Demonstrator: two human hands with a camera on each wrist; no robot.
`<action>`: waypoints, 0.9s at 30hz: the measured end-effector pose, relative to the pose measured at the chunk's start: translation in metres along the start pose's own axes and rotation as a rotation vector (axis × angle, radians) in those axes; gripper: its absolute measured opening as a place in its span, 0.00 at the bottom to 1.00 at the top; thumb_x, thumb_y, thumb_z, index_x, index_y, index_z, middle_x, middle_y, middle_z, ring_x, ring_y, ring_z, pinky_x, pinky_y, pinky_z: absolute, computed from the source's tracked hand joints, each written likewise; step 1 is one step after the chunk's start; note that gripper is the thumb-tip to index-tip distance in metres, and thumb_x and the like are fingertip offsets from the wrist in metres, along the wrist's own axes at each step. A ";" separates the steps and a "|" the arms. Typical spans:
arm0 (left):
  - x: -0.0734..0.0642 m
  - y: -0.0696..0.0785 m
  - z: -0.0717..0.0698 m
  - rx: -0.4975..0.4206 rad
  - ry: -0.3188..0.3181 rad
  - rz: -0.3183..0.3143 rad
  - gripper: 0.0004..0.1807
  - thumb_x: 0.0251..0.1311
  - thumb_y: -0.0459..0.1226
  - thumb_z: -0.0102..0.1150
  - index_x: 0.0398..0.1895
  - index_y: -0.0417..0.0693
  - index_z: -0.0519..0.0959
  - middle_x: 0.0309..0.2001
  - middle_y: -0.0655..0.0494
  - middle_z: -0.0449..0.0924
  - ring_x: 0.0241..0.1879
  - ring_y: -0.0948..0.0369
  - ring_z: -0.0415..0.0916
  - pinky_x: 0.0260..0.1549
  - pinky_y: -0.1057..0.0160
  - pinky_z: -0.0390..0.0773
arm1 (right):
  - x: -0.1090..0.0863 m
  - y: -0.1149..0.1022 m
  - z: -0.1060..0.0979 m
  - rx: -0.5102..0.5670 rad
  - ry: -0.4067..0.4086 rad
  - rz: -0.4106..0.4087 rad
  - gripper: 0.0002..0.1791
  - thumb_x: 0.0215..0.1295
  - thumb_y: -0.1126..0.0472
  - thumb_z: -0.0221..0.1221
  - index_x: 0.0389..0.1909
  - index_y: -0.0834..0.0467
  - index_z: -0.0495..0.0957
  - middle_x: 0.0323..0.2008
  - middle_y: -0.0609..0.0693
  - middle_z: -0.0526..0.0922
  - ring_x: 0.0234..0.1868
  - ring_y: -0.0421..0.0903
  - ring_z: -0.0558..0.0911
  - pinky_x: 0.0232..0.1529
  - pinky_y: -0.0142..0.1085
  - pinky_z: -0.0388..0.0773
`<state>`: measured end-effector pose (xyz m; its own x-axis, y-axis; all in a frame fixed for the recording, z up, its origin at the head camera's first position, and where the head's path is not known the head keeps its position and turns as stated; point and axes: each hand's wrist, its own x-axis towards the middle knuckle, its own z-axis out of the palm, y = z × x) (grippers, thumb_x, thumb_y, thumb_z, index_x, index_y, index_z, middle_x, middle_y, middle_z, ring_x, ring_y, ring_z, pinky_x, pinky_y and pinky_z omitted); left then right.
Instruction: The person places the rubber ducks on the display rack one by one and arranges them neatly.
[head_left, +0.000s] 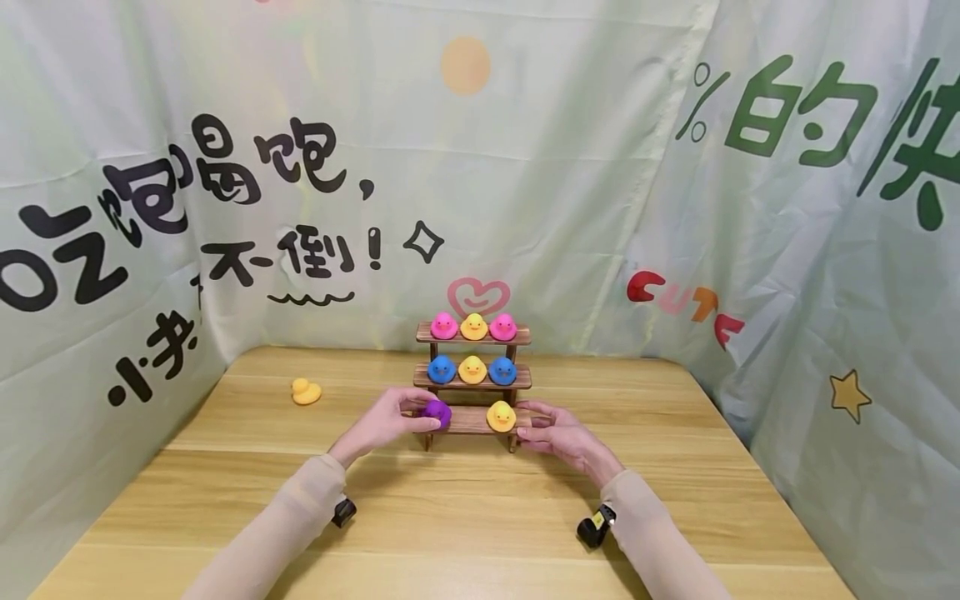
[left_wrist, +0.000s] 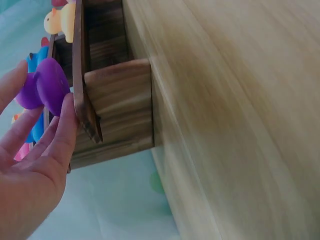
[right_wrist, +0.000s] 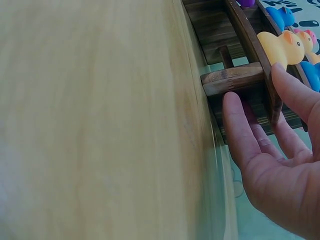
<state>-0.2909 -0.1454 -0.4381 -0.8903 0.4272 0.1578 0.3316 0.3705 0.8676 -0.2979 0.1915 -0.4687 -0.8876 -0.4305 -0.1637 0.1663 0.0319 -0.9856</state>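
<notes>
My left hand (head_left: 386, 421) pinches a purple rubber duck (head_left: 437, 413) between thumb and fingers at the left end of the bottom step of a wooden three-step display stand (head_left: 468, 421). In the left wrist view the purple duck (left_wrist: 46, 87) is close against the board; whether it bears on it I cannot tell. At the other end, my right hand (head_left: 558, 435) holds the step's end, fingers around the wooden board (right_wrist: 235, 79). One fingertip lies right by a yellow duck (head_left: 501, 416) on that step; contact with the duck is unclear.
The middle step carries a yellow duck (head_left: 472, 369) between two blue ducks (head_left: 441, 369). Above, a yellow duck (head_left: 474, 327) sits between two pink ones (head_left: 443, 326). Another yellow duck (head_left: 306, 392) lies on the wooden table (head_left: 465, 517) at the left. Printed cloth (head_left: 540, 183) hangs behind.
</notes>
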 end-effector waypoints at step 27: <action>0.018 0.014 0.031 0.186 0.028 0.082 0.18 0.58 0.48 0.68 0.51 0.57 0.81 0.47 0.56 0.82 0.41 0.61 0.80 0.39 0.61 0.79 | 0.000 0.000 -0.001 0.010 -0.007 -0.005 0.37 0.66 0.69 0.60 0.73 0.64 0.56 0.55 0.61 0.76 0.51 0.49 0.82 0.58 0.47 0.77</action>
<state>-0.2926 -0.1066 -0.4382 -0.8657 0.4396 0.2395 0.4525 0.4824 0.7500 -0.2983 0.1919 -0.4692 -0.8855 -0.4366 -0.1589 0.1665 0.0211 -0.9858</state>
